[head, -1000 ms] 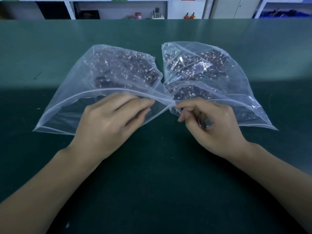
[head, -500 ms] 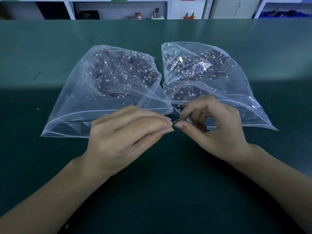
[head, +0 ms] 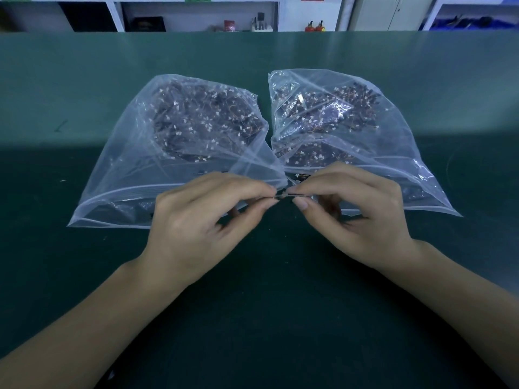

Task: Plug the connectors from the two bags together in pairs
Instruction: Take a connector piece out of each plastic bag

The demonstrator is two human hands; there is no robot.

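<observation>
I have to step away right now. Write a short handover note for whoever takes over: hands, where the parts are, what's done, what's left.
Left hand and right hand each pinch one end of a small connector pair, held above the green mat between the bag mouths. I can't tell if it is fully mated.
Left bag and right bag lie side by side, both full of connectors.
Done: no finished pairs are visible on the mat.
Left: seat this pair, then work through both bags.

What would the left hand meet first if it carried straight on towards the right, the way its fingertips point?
Most likely the right hand: the left hand pinches a small connector whose other end the right fingertips hold.
</observation>
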